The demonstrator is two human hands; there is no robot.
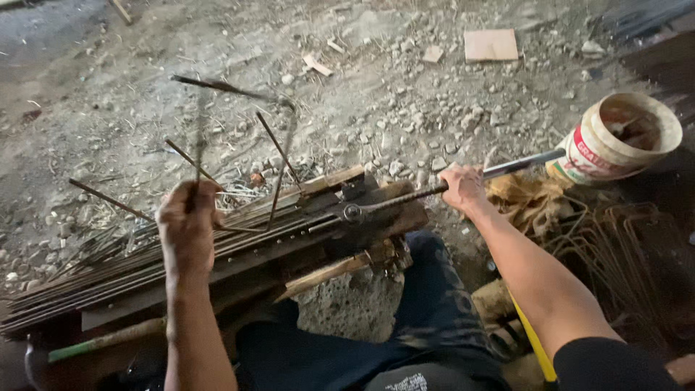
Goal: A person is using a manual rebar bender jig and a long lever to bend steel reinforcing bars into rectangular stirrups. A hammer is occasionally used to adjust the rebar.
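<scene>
My left hand (pixel 187 226) is closed around a thin steel rod bent into a partial rectangular loop (pixel 279 148), held above a wooden bending bench (pixel 217 271). My right hand (pixel 463 190) grips the long metal lever of a bending tool (pixel 427 190); its head sits at a pin on the bench (pixel 352 212). A bundle of straight thin steel rods (pixel 101 279) lies along the bench to the left. The rod's far end blurs above the rubble.
A white plastic bucket (pixel 615 141) lies on its side at the right. Bent rod stirrups (pixel 622 253) pile under it beside a crumpled sack (pixel 525 199). The rubble ground (pixel 376 94) holds a flat board (pixel 491 45). My dark trouser legs (pixel 427 311) are below.
</scene>
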